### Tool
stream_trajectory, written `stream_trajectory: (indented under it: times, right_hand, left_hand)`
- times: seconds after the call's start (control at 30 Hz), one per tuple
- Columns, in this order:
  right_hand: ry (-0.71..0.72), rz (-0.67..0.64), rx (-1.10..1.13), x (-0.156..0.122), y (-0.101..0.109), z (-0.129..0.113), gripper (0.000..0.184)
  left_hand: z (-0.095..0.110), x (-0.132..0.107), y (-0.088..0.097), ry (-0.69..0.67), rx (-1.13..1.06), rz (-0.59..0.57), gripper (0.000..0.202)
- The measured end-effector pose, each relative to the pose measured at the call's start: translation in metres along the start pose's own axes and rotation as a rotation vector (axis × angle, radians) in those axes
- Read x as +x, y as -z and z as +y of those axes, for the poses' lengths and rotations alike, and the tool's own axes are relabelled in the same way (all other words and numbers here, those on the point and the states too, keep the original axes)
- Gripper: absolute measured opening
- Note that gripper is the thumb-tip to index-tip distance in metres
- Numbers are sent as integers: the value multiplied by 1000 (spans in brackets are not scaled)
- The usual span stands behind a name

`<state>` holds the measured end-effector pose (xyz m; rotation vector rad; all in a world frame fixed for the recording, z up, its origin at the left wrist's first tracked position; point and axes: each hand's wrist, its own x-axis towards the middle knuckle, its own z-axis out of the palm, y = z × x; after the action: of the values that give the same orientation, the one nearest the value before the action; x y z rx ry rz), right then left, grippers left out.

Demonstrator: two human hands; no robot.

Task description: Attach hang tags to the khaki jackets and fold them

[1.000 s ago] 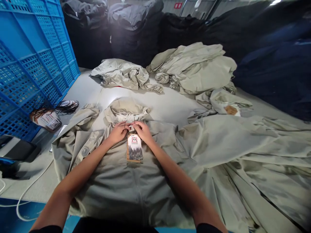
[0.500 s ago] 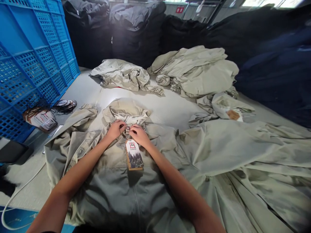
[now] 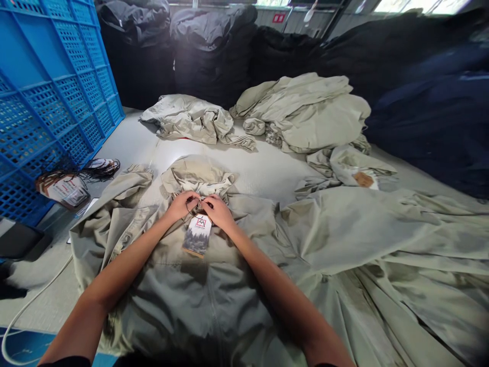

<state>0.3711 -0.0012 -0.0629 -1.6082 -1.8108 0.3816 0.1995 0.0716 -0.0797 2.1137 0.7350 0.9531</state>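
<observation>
A pale khaki jacket [image 3: 198, 290] lies spread front-up on the grey table [image 3: 263, 173], its hood bunched at the far end. My left hand [image 3: 182, 205] and my right hand [image 3: 217, 210] meet at the jacket's collar, both with fingers pinched on the thin string of a printed hang tag [image 3: 197, 234]. The tag lies tilted on the jacket's chest just below my hands. What the string is fixed to is hidden under my fingers.
More khaki garments lie heaped at the back [image 3: 305, 109], back left [image 3: 189, 120] and across the right [image 3: 382, 239]. A stack of hang tags with black strings [image 3: 66, 188] sits at the left by a blue plastic crate [image 3: 49, 97]. Dark garments [image 3: 428, 102] pile up behind.
The hang tag has swung from hanging straight to tilting left. My hands stay at the collar, drawn slightly closer together.
</observation>
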Motion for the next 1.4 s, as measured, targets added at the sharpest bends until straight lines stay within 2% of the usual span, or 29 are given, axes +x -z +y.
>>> stream_trajectory:
  times: [0.17,0.37,0.47,0.57,0.63,0.73,0.8,0.83,0.93,1.03,1.13,1.27,1.4]
  right_hand:
    - [7,-30,-5,2,6,-1,22]
    - [60,0,60,3,3,3,25]
    - [57,-4,96,5,5,4,26]
    - [36,27,150,6,19,-2,27]
    - [97,-64,156,5,31,-11,29]
    - [272,-326,73,1,44,-30,31]
    - [337,-378,0,-2,45,-39,22]
    - [348,-367,-24,-3,44,-42,19]
    - [310,-287,-23,-2,43,-43,26]
    - [221,-150,6,4,49,-38,32]
    - [167,-22,-6,16,55,-33,40]
    - [189,-22,-56,33,52,-31,46]
    - [163,1,20,41,41,-32,47]
  left_hand:
    - [-6,2,2,34,-98,-36,27]
    - [3,3,7,36,-265,-81,33]
    - [6,3,9,59,-343,-63,30]
    - [6,4,9,82,-363,-21,31]
    - [5,3,10,78,-362,-6,33]
    - [3,3,10,78,-351,12,39]
    - [3,2,10,71,-355,25,42]
    - [3,3,10,65,-364,34,44]
    - [7,5,12,60,-382,83,45]
    - [15,9,16,51,-395,119,43]
    - [25,13,21,24,-451,108,41]
    - [35,16,27,33,-533,104,42]
    - [40,19,28,3,-674,83,48]
